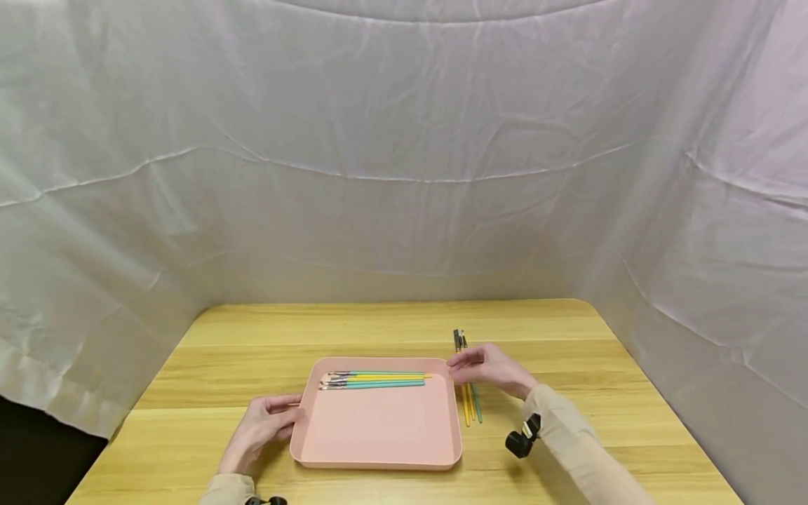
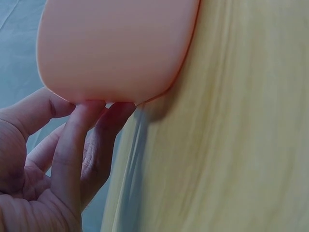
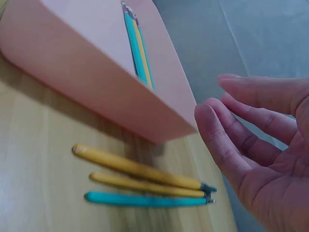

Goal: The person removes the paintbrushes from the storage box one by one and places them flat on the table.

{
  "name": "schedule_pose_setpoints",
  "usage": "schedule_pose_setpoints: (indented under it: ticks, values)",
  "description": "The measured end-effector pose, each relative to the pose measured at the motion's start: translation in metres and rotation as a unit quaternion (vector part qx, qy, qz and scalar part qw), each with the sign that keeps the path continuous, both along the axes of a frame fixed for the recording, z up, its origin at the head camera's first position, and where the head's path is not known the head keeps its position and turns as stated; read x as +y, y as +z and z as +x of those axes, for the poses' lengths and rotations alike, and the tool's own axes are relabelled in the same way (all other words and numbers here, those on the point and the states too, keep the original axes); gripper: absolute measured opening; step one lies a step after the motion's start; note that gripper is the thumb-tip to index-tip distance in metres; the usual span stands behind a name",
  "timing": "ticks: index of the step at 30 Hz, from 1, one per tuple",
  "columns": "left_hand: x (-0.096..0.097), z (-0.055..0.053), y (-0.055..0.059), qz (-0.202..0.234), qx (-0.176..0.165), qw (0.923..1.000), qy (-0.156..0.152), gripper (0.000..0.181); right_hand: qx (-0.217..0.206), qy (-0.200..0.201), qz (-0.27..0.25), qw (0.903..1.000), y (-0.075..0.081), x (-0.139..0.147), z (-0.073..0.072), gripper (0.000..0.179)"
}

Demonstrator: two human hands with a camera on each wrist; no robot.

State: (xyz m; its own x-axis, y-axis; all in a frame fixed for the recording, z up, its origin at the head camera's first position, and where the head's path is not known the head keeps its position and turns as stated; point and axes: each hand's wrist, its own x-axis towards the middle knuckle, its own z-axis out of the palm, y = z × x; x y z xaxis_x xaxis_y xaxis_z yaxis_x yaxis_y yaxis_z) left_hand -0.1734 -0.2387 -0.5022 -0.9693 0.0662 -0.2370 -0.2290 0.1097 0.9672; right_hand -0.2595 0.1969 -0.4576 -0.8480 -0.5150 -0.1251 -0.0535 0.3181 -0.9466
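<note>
A shallow pink tray (image 1: 379, 431) lies on the wooden table. Near its back wall lie several paintbrushes (image 1: 391, 379) with teal and yellow handles, bristles to the left. My left hand (image 1: 261, 428) holds the tray's left side, thumb and fingertips against the edge. Close to the tray's back right corner is my right hand (image 1: 489, 368), fingers bent loosely toward the thumb. In the right wrist view that hand (image 3: 260, 140) has nothing between its fingers. Beneath it, beside the tray, lie two yellow paintbrushes (image 3: 135, 166) and a teal one (image 3: 145, 199).
The light wooden table (image 1: 221, 358) has rounded back corners. Pale grey cloth (image 1: 404, 231) hangs behind it and along both sides. A small black device (image 1: 520, 442) sits at the right wrist, over the table.
</note>
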Motion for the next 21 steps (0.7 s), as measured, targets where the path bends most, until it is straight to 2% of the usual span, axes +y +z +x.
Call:
schedule_pose_setpoints:
  ticks: [5, 11, 14, 21]
  values:
    - [0.0, -0.001, 0.0, -0.005, -0.001, 1.0, 0.001, 0.05, 0.02, 0.023, 0.027, 0.9992, 0.006, -0.015, -0.005, 0.039]
    - [0.0, -0.001, 0.002, -0.015, -0.003, 0.9999, 0.002, 0.05, 0.023, 0.052, 0.024, 0.9981, 0.008, -0.033, -0.011, 0.038]
    - [0.0, -0.001, 0.002, -0.016, 0.0, 0.9999, -0.003, 0.05, 0.024, 0.059, 0.03, 0.9975, 0.009, -0.043, -0.013, 0.036]
    - [0.001, 0.0, 0.004, -0.011, -0.004, 0.9999, 0.008, 0.047, 0.041, 0.071, 0.054, 0.9951, 0.011, -0.068, -0.018, 0.031]
